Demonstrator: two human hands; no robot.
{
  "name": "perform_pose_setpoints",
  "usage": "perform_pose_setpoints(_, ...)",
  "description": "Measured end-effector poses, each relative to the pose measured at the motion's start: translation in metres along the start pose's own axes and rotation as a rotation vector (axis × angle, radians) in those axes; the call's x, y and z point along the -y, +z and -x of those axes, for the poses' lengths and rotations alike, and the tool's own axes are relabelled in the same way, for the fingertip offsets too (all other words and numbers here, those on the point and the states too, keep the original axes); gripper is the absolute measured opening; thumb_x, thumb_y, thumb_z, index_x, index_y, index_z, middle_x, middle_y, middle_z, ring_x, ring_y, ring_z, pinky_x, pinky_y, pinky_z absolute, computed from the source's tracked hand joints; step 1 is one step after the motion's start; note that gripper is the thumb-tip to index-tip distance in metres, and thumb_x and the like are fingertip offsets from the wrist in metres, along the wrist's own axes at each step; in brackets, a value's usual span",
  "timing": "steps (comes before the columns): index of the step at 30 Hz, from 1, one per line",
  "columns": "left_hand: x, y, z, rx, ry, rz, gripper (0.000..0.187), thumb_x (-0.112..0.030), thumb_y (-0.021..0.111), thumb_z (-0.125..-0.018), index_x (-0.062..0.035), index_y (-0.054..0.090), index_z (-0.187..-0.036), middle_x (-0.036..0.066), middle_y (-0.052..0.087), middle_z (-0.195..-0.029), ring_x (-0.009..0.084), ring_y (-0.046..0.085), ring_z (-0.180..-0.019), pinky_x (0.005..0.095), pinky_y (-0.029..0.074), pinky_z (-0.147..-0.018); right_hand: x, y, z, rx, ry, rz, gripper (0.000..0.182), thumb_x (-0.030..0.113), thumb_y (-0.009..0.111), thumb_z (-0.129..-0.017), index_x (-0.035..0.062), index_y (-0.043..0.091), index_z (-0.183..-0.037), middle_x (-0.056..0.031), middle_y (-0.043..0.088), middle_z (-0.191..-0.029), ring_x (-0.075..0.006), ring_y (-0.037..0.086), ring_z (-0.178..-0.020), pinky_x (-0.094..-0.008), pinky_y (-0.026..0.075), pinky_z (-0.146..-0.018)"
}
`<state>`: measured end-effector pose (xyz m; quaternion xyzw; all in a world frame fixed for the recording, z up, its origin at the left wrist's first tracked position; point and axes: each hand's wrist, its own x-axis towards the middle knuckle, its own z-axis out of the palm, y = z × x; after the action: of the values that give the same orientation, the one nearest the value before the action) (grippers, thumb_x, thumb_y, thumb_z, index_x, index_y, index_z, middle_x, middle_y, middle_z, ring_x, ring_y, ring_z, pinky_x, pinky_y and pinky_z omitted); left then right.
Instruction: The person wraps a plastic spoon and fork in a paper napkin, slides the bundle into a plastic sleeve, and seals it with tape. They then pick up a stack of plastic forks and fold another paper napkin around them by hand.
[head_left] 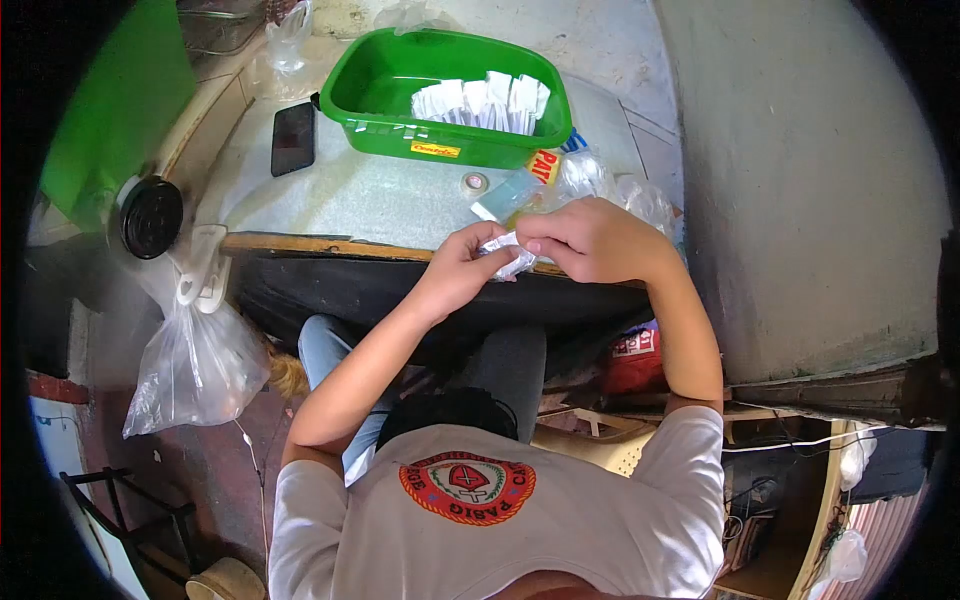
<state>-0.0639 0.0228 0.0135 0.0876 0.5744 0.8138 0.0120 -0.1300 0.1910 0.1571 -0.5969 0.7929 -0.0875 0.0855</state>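
White T-shirt (420, 545) fabric is filling the space nearest the camera, below the fingers, its round red-and-yellow emblem (467, 478) showing the word "PASIG". Small and crinkled, the silvery-white packet (512, 258) is sitting between the two hands, just off the table's near edge. Fingers and thumb of the left hand (460, 270) are pinching its left side; those of the right hand (608, 242) are bunching narrowly at its upper right end, though whether they are gripping it I cannot tell.

Just beyond the right fingers, clear plastic bags (592, 176) are lying beside a yellow-and-red wrapper (544, 166) that is showing the letters "PAT". A roll of tape (474, 183) is resting ahead of the left fingers. Farther ahead, a green plastic tub (385, 138) is holding a row of white folded strips (490, 102); its yellow label (435, 150) is too blurred to read. Well to the left of that, a black smartphone (293, 140) is lying flat.

All these are resting on a pale grey tabletop (370, 205), edged in wood. Left of the fingers, a clear bag (200, 365) is hanging; to their right, a grey wall (810, 200) is rising.
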Motion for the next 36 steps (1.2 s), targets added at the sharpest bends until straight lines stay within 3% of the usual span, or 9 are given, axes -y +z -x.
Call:
perform_pose_setpoints(33, -0.0013, 0.0024, 0.0028, 0.008, 0.014, 0.01, 0.018, -0.01, 0.061, -0.093, 0.0018, 0.06, -0.106, 0.005, 0.065, -0.095, 0.0097, 0.062, -0.086, 0.0238, 0.05, -0.077, 0.0008, -0.0027, -0.0048, 0.024, 0.002, -0.048, 0.007, 0.017, 0.056, -0.092, 0.0108, 0.058, -0.094, -0.0148, 0.058, -0.072, -0.0357, 0.06, -0.07, -0.0441, 0.043, -0.062)
perform_pose_setpoints(36, -0.0021, 0.0011, 0.0032, 0.027, -0.007, -0.041, 0.02, -0.01, 0.058, -0.096, 0.0006, 0.06, -0.112, 0.003, 0.064, -0.101, 0.0086, 0.059, -0.09, 0.026, 0.05, -0.08, -0.0006, -0.0019, -0.0048, 0.009, -0.006, -0.024, 0.006, 0.017, 0.057, -0.091, 0.0111, 0.057, -0.093, -0.0149, 0.058, -0.072, -0.0357, 0.06, -0.07, -0.0442, 0.043, -0.061)
